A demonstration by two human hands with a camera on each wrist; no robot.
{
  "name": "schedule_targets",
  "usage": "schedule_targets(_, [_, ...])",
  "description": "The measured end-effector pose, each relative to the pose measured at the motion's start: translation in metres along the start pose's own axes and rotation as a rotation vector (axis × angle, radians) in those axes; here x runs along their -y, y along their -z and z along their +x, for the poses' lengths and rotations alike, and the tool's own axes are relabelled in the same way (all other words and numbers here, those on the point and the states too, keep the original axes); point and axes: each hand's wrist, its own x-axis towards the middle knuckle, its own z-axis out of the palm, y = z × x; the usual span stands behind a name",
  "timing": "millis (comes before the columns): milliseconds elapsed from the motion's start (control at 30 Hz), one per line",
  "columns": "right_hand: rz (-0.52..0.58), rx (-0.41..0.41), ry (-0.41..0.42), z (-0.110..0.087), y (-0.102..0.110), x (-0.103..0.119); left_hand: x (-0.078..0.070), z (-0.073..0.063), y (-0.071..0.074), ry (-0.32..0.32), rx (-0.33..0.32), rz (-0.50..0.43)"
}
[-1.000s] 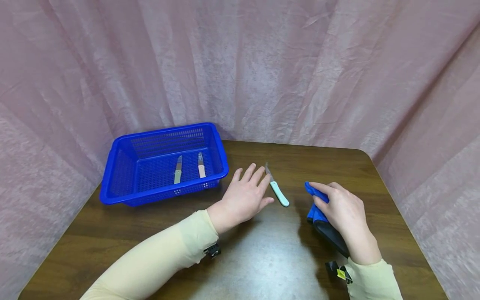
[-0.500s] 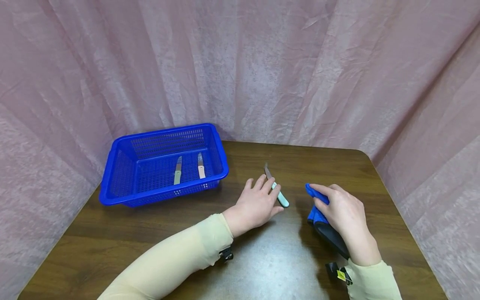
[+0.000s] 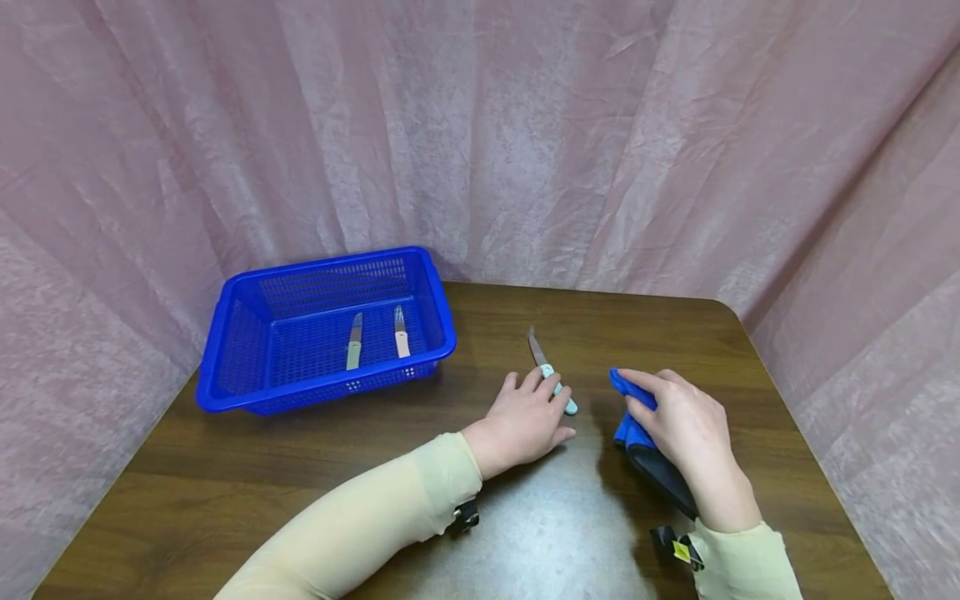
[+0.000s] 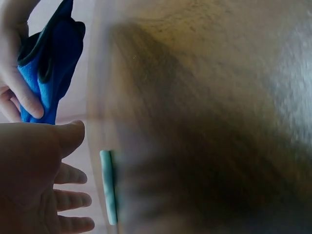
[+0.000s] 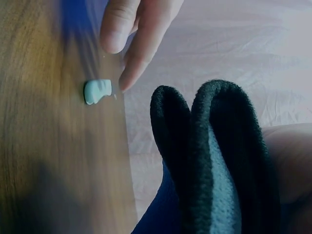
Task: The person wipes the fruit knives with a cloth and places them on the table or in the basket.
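Observation:
On the wooden table lies a small knife [image 3: 539,353] with a mint handle, its blade towards the back. My left hand [image 3: 525,423] is above the handle, palm down, fingers spread and nearly straight. In the left wrist view a gap shows between the fingers and the mint handle [image 4: 108,187]. To the right, my right hand [image 3: 688,425] pinches a folded blue cloth with a black edge [image 3: 636,430] between thumb and fingers. The cloth's dark folds [image 5: 200,146] fill much of the right wrist view. The left hand covers part of the knife handle in the head view.
A blue plastic basket [image 3: 330,386] stands at the back left. Inside lie a knife with a green handle [image 3: 353,356] and a fork with a pink handle [image 3: 402,343]. Pink curtains [image 3: 480,142] hang behind the table [image 3: 630,325] and at its sides.
My left hand has moved right and towards the front, from beside the blade to over the mint handle. The right hand and the cloth have stayed nearly still.

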Motion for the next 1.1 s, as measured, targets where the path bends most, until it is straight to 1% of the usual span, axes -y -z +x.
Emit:
schedule_targets(133, [0.003, 0.012, -0.002, 0.000, 0.000, 0.000, -0.004, 0.000, -0.002, -0.009, 0.010, 0.006])
schedule_targets(233, [0.003, 0.022, -0.007, 0.000, 0.000, 0.001, -0.005, -0.001, -0.003, -0.015, 0.006, -0.003])
schedule_targets(500, [0.003, 0.013, -0.001, 0.000, -0.003, 0.001, -0.005, 0.000, -0.005, -0.024, 0.000, -0.035])
schedule_targets(700, [-0.001, 0.011, 0.004, 0.000, -0.004, 0.001, -0.003, -0.002, -0.006, -0.027, -0.014, -0.029])
schedule_targets(900, [-0.002, 0.011, 0.004, 0.000, -0.005, 0.002, -0.001, -0.005, -0.008, -0.038, -0.014, -0.022])
schedule_targets(1100, [0.000, 0.020, 0.006, 0.001, -0.004, 0.004, 0.002, -0.010, -0.005, -0.036, -0.010, -0.023])
